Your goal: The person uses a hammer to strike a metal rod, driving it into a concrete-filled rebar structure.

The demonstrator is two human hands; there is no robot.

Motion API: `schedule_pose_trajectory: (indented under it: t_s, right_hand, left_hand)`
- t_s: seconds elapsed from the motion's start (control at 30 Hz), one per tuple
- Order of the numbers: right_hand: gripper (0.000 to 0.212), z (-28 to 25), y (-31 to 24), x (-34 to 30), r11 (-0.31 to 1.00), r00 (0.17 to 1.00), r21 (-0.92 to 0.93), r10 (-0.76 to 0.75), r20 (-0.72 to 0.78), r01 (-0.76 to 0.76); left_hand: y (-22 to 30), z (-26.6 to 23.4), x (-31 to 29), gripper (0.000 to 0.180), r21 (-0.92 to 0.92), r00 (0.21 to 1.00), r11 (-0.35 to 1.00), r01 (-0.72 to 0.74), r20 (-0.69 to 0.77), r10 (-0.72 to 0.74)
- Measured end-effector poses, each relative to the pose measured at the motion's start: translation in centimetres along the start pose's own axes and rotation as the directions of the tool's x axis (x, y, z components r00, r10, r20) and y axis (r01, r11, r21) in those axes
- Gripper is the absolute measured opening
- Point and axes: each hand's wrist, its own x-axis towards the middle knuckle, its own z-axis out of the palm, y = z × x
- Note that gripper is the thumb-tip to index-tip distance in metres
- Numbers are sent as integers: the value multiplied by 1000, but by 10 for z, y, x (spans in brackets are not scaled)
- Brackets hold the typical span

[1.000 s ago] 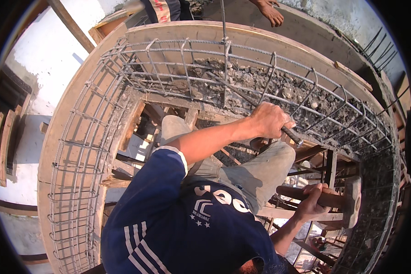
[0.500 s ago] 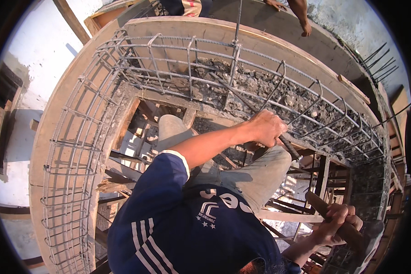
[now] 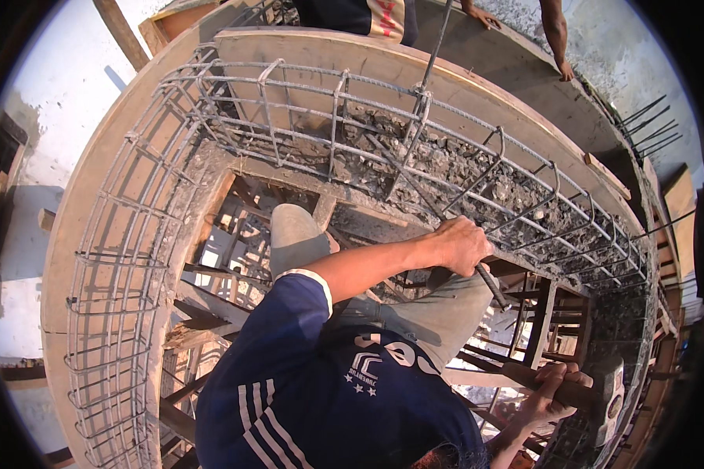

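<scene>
We see the left hand [image 3: 463, 244] wrapped tight around a metal rod [image 3: 493, 286]. The rod leans toward the far left, going in among the metal bars [image 3: 335, 117] and the rough grey stones [image 3: 465, 160]. Its near end pokes out just past the hand, close by the bent right leg [image 3: 457, 309]. At the near right, the right hand [image 3: 555, 391] has its fingers curled round a hammer [image 3: 612, 400] by its handle, well apart from the rod.

We think the left hand could get hurt, because so little rod sticks out: a missed hit could land on it or on the leg. The rod could slide if its tip sits on loose stones; we cannot tell how firm it is. If the right hand lost its hold, the hammer could drop past the wood beams [image 3: 541, 324] below.
</scene>
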Motion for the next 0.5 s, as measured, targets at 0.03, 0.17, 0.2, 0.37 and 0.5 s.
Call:
schedule_pose_trajectory:
  t_s: [0.03,0.17,0.2,0.37,0.5]
  right_hand:
    - [5,8,22,-18,992,997,-104,80,13,-78]
    - [21,19,47,-41,856,847,-495,369,382,-149]
    - [15,20,40,-47,884,902,-453,285,324,-117]
    - [11,3,20,-31,923,910,-99,383,160,-371]
    - [15,11,10,-31,935,935,-58,353,33,-351]
  left_hand:
    - [-1,3,0,41,-10,1000,1000,-16,-6,16]
    - [-12,-4,-3,42,-39,994,994,-102,-38,100]
    - [-9,-3,-8,42,-65,992,991,-120,-41,118]
    - [-3,22,-15,55,-73,968,993,-97,-239,77]
    - [4,22,-31,56,-21,957,988,-154,-254,143]
